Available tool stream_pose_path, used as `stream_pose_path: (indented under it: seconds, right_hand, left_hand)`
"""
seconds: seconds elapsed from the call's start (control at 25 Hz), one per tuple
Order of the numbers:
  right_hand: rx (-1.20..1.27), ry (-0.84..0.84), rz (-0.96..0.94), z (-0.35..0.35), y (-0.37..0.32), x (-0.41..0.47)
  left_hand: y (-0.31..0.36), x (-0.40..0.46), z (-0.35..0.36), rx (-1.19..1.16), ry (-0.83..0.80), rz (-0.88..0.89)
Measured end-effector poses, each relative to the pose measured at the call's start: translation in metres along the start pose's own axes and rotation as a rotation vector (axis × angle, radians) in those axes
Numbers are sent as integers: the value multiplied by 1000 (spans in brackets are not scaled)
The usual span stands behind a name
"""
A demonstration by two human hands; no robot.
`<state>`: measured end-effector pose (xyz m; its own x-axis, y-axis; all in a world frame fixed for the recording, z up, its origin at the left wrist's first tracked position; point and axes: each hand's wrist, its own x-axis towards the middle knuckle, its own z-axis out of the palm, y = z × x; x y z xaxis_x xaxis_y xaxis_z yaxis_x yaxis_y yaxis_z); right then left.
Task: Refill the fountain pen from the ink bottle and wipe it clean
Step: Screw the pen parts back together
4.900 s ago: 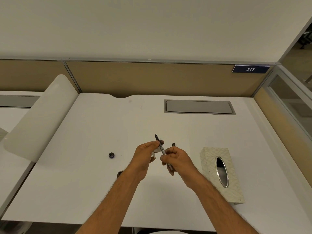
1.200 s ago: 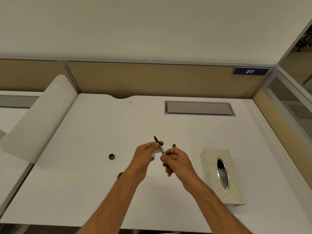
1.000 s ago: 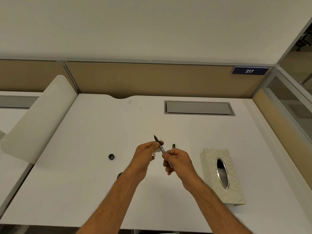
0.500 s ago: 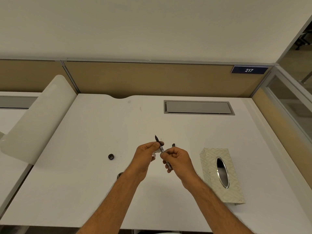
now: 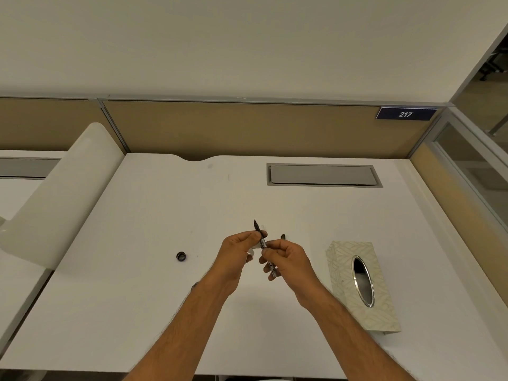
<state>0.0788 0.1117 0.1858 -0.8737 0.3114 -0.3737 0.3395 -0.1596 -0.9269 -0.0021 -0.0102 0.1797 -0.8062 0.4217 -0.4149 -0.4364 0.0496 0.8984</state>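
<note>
Above the white desk (image 5: 137, 312) I hold a slim fountain pen (image 5: 263, 242) with its dark nib pointing up and away. My right hand (image 5: 286, 259) grips the pen's barrel. My left hand (image 5: 238, 253) pinches a small white tissue (image 5: 257, 244) round the pen just below the nib. A small dark bottle cap (image 5: 181, 256) lies on the desk to the left. A dark rim (image 5: 195, 285), perhaps the ink bottle, peeks out from under my left forearm. A dark pen part (image 5: 283, 237) shows just behind my right hand.
A patterned tissue box (image 5: 384, 303) with an oval metal opening lies to the right. A grey cable hatch (image 5: 321, 175) is set into the desk at the back. A white curved divider (image 5: 57, 193) stands at the left, tan partition panels behind.
Both hands have stayed in place with the pen between them. The pen has shifted only slightly in my fingers.
</note>
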Motion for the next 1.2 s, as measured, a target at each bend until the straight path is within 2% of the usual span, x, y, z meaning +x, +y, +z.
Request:
stream_pose_path:
  seconds: [0.2, 0.6, 0.84, 1.2]
  right_hand:
    - [-155, 113, -89, 2, 2, 7]
    - [-92, 26, -64, 1, 1, 12]
    - [-205, 158, -129, 6, 4, 21]
    - [-299, 216, -93, -4, 18, 46]
  left_hand:
    - [0, -2, 3, -2, 4, -18]
    - [7, 1, 0, 38, -9, -14]
    - [10, 5, 1, 51, 31, -18]
    - [18, 21, -5, 149, 42, -69]
